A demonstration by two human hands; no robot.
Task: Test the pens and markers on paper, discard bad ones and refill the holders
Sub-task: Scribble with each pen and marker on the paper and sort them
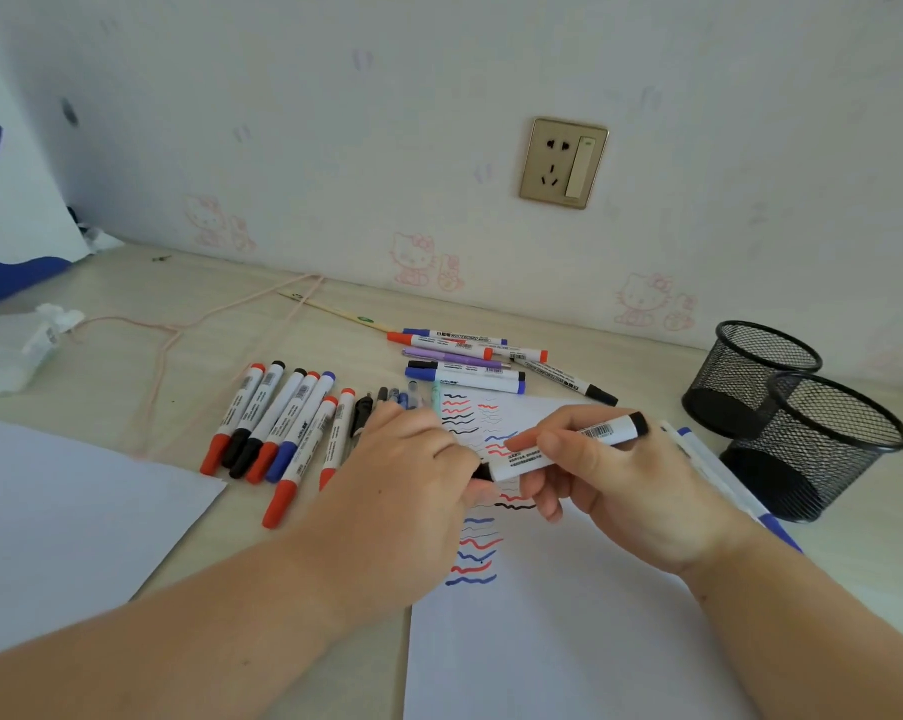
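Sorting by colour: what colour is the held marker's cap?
Black; the marker shows best in the head view.

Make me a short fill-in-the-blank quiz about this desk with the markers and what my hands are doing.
1. Both hands, left hand and right hand, hold a marker with a ___ end cap.
2. The two mesh holders contain ___ pens.
3. The test paper carries wavy lines in red, black and ___.

Missing words: black; no; blue
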